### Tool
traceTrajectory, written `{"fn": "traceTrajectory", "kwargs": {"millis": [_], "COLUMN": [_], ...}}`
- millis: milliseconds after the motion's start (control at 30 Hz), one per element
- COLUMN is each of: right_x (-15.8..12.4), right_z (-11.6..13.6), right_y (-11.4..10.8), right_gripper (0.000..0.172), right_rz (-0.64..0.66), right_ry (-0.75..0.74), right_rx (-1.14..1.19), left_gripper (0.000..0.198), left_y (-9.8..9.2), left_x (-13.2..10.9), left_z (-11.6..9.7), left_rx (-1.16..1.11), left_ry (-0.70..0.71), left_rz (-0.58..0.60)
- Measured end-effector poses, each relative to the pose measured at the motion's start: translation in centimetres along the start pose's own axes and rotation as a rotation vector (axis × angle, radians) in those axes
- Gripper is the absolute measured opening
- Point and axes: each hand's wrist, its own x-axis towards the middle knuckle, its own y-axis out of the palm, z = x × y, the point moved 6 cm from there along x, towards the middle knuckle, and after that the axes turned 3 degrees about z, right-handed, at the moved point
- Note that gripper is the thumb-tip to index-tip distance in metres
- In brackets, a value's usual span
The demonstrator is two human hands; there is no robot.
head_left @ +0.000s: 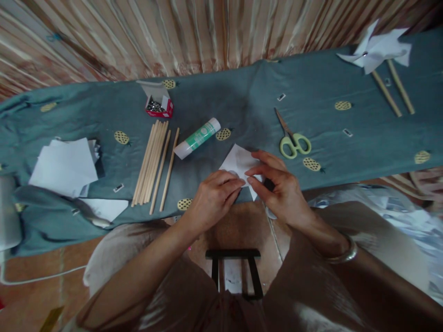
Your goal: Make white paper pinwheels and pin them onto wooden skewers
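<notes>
The left hand (216, 196) pinches the near edge of the white paper (238, 157); the right hand (282, 190) grips its right side, thumb and forefinger nearly together. The paper lies between both hands at the surface's (249, 103) near edge. The step in hand appears to be folding; the next move likely calls for aligned edges and even fingertip pressure. Beyond lie the glue stick (198, 138) and scissors (291, 137).

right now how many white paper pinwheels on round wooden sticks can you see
2, overlapping, at the picture's upper right: the left pinwheel and the right pinwheel. Where they overlap, another could be hidden.
</notes>
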Motion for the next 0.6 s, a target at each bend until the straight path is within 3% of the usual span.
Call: {"fn": "traceTrajectory", "kwargs": {"millis": [400, 600], "right_x": [-0.5, -0.7], "right_z": [1.2, 1.1], "right_y": [0.5, 0.9], "right_gripper": [0.024, 0.029], "right_rz": [0.057, 0.085], "right_ry": [-0.176, -0.141], "right_rx": [-0.122, -0.075], "left_gripper": [0.015, 0.015], "left_y": [0.0, 0.2], "left_x": [0.0, 0.0], "left_z": [0.0, -0.1], "left_rx": [0.011, 0.039], "left_ry": [0.002, -0.014], "left_rz": [-0.005, 0.015]}}
